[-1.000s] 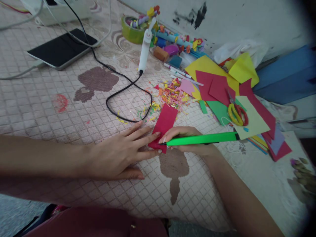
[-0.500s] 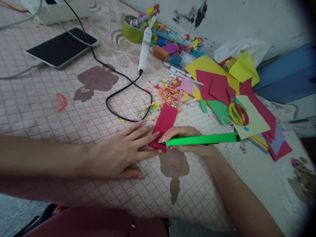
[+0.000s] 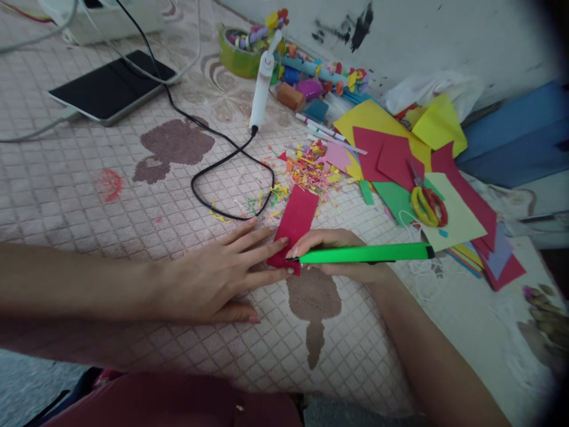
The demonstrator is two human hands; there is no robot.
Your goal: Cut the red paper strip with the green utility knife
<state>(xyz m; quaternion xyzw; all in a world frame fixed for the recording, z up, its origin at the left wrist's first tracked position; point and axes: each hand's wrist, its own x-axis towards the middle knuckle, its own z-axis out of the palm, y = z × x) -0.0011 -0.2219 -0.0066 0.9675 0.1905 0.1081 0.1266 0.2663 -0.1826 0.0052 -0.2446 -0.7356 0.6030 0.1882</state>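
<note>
My left hand (image 3: pixel 231 270) lies palm down on the patterned tablecloth, fingers spread. Its fingertips rest on the lower left part of a red paper strip (image 3: pixel 299 213). From the right, my right hand (image 3: pixel 340 249) grips a long, bright green pen-like tool (image 3: pixel 364 254) with a black end cap. The tool lies nearly level, its thin dark tip over the lower part of the strip beside the left fingertips. Its exact kind is unclear, and some fingers of my right hand are hidden beneath it.
Paper scraps (image 3: pixel 313 169) lie just beyond the strip. A white glue gun (image 3: pixel 262 89) stands with its black cord (image 3: pixel 193 184) looped. Scissors (image 3: pixel 429 204) rest on coloured paper (image 3: pixel 462 219) at right. A black tablet (image 3: pixel 113 86) and tape roll (image 3: pixel 240 59) lie farther back.
The green tool and my right hand have shifted very slightly to the right. The red strip's far end has moved a touch left. My left hand stays in place.
</note>
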